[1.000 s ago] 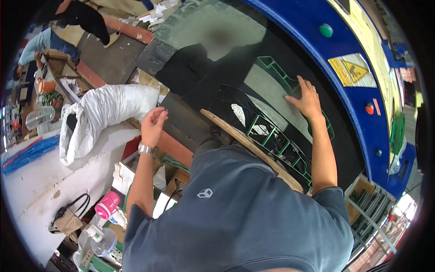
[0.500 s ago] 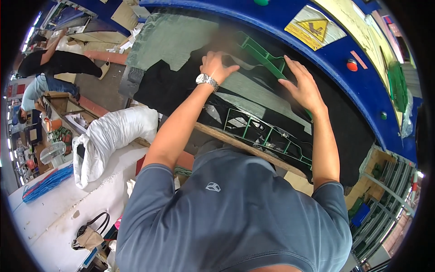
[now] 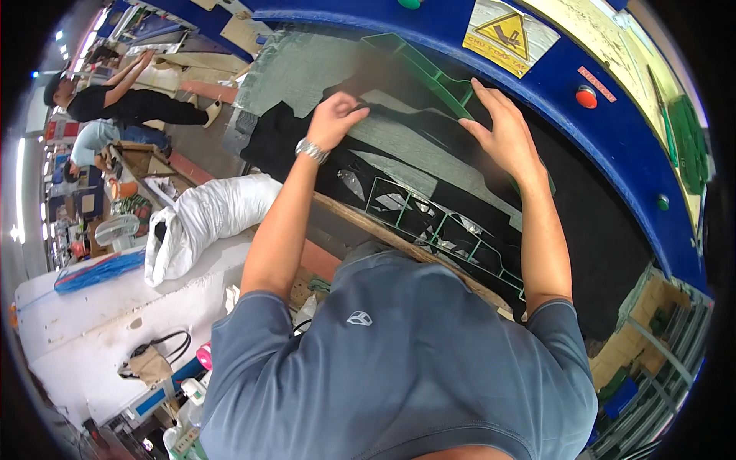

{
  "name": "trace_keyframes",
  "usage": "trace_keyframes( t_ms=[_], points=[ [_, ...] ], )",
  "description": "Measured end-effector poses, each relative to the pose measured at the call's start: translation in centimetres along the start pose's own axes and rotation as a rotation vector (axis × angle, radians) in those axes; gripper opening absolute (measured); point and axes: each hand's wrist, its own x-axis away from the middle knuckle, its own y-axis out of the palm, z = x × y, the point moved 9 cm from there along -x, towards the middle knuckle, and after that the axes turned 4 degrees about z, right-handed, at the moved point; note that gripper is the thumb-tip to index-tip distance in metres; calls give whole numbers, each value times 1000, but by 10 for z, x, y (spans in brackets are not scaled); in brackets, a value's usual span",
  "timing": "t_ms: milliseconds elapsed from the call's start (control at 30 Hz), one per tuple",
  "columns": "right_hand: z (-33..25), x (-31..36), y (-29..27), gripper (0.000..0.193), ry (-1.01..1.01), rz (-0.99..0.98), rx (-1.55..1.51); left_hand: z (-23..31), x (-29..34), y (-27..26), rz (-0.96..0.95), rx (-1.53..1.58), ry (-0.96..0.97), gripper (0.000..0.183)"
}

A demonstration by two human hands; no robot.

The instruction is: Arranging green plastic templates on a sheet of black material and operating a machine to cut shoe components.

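My right hand (image 3: pixel 504 134) grips the right end of a long green metal frame, which looks like a cutting die (image 3: pixel 429 69), with the thumb on its near side and the fingers on its far side. The die's far left end is blurred. Left of it, my left hand (image 3: pixel 335 123), with a metal watch at the wrist, hovers over black sheet material (image 3: pixel 280 138). Its fingers are loosely curled, the thumb stands apart, and nothing shows in it. Below both hands lies the grey-green work surface (image 3: pixel 307 65), partly covered by the black material. A second green die (image 3: pixel 441 234) rests near the front edge.
A blue machine beam (image 3: pixel 429 31) with a warning sign (image 3: pixel 506 38) and a red button (image 3: pixel 586 96) arches beyond the hands. A wooden rail (image 3: pixel 376 230) runs along the front. At left are a white sack (image 3: pixel 218 218), a white table (image 3: pixel 100 322) and two people farther off.
My left hand has moved left and nearer, away from the die, its fingers curling. The right hand still holds the die, which sits slightly farther left. The whole view has turned a little.
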Motion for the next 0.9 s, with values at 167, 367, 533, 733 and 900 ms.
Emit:
trace_keyframes(
  t_ms=[167,367,533,733,900],
  points=[
    [27,-19,47,73,79,-132,56,47,97,-99,166,652,-37,22],
    [60,-34,114,69,149,-213,336,140,179,-172,281,680,150,48],
    [-18,-63,98,54,-64,-51,294,202,185,-137,238,752,209,71],
    [-276,-70,49,36,-226,-483,-752,216,189,-116,82,709,203,70],
    [-363,-60,43,14,-293,-320,-608,224,201,-150,81,690,344,63]
  ],
)
